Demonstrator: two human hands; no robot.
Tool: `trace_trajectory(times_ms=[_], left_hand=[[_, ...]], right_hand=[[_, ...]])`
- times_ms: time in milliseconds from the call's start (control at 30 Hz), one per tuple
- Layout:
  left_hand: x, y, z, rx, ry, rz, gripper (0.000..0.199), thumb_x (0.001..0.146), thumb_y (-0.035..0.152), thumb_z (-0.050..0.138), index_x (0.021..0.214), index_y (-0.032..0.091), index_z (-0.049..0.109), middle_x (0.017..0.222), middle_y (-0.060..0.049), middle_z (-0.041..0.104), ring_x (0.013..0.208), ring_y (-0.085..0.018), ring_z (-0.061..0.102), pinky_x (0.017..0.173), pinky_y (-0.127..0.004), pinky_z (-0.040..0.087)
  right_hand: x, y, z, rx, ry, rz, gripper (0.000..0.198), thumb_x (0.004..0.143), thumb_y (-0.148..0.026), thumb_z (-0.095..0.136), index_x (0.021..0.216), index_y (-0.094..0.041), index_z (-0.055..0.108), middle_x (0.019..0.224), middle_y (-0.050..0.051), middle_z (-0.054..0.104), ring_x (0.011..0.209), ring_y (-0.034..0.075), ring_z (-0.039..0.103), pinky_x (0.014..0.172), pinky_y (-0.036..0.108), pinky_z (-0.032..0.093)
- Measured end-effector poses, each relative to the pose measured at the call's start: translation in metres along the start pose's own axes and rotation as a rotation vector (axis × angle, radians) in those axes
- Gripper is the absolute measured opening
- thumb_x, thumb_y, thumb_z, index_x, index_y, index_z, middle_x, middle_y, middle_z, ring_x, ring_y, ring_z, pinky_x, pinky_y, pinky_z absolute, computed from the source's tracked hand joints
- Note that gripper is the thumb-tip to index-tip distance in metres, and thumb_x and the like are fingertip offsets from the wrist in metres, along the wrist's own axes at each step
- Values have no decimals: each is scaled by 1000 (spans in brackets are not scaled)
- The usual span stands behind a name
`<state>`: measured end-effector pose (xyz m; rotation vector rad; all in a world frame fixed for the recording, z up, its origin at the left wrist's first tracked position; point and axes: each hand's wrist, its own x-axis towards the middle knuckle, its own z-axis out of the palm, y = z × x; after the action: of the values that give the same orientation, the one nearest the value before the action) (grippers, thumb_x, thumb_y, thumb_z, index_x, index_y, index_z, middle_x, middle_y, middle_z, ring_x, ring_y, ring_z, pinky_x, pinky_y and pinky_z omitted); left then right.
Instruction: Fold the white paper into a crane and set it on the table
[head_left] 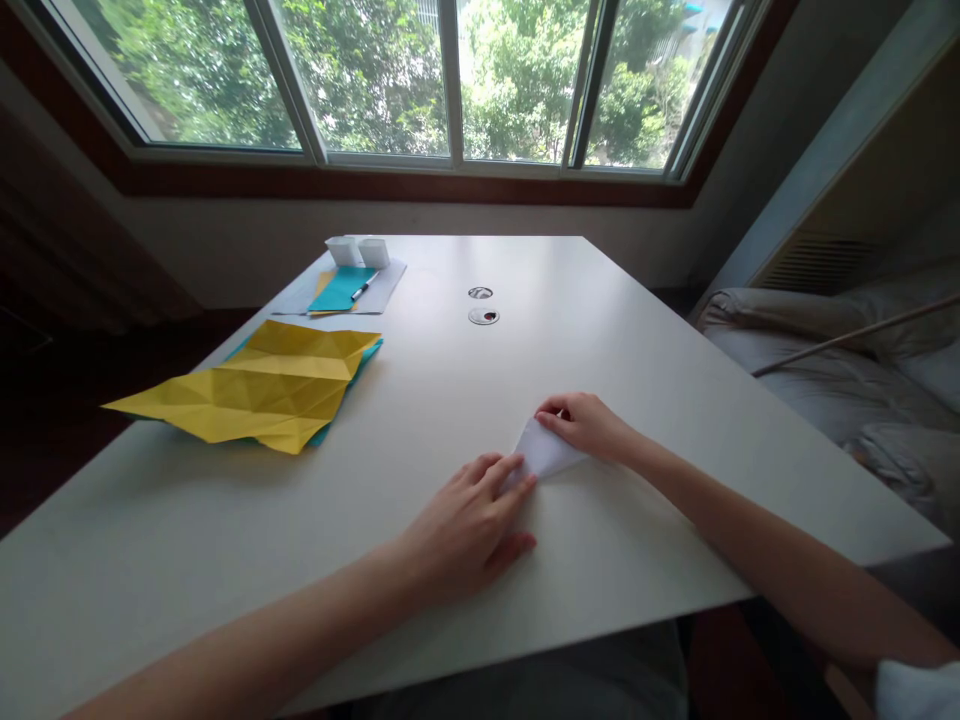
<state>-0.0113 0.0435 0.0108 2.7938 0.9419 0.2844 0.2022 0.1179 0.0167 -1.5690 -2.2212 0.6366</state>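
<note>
White paper [551,455] – small, folded-looking piece – lies on the white table [405,400] near the person's side, right of centre, between both hands. Right hand [592,425] has it by the far edge, thumb and fingers closed on the paper there. Left hand [465,520] is palm down, not clenched: fingertips on the paper's near-left part, thumb apart and off it; whether they press hard, can't tell. Exact fold layers not clear. Left on the table: creased yellow sheet [277,385], teal sheet [365,362] showing from under it. Farther back, a smaller teal paper [337,290] on white sheets [394,275], pen [364,287] lying across its right side, two small white boxes [358,252] just behind. Two round pieces [484,316] sit mid-table, one behind the other – well apart from the hands.
</note>
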Motion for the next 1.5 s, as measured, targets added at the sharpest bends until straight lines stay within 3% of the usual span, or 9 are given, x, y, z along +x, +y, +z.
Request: trace_trajectory(times_ms=[100,267,400,700,1167,1267,1400,1500], left_hand=[[0,-1,3,35,1,-30,49,86,40,44,129,16,42,137,-17,36,119,-32,38,96,-48,37],[3,0,1,42,5,-42,45,89,39,39,127,17,44,134,-17,41,117,-30,41,95,-47,37],[2,3,-5,-21,-1,10,47,88,40,41,128,17,42,129,-13,48,115,-28,43,95,-45,37],[-1,3,-6,-59,-90,165,49,90,41,35,131,14,40,135,-12,44,128,-27,34,105,-42,28],[0,4,-10,-41,-147,259,51,90,43,35,136,20,33,135,-13,42,128,-29,33,104,-46,28],[0,4,-9,5,-137,222,53,90,45,32,136,19,32,135,-14,42,129,-31,32,103,-47,29],[0,4,-7,43,-127,169,57,89,50,30,135,17,34,133,-16,42,128,-32,32,102,-46,31],[1,7,-6,56,-115,131,61,88,54,29,135,15,33,132,-17,42,128,-34,32,100,-48,32]], right_hand=[[-2,-1,-7,42,-4,11,24,83,-33,48,87,-21,68,81,2,70,70,13,61,62,22,42],[-9,-4,-10,93,27,-54,23,83,-36,50,90,-22,66,81,1,69,71,12,61,62,21,44],[-10,-2,-2,74,-1,-101,12,77,-27,59,85,-22,67,79,0,68,71,12,61,64,21,45],[-13,-6,-2,60,-100,-245,21,80,-18,54,96,-21,68,96,4,65,79,13,62,73,22,46],[-8,-3,4,84,-92,-212,9,77,-22,59,81,-20,67,78,1,63,70,10,57,63,20,44],[-6,3,-12,70,-19,-252,15,80,-26,56,88,-19,66,88,4,65,82,14,58,68,22,45],[-4,21,-35,-16,89,-197,23,80,-37,55,93,-19,64,92,5,65,81,16,58,73,28,45],[-5,30,-35,-43,-3,-163,59,69,-52,64,116,-17,52,110,11,58,93,21,55,78,33,46]])
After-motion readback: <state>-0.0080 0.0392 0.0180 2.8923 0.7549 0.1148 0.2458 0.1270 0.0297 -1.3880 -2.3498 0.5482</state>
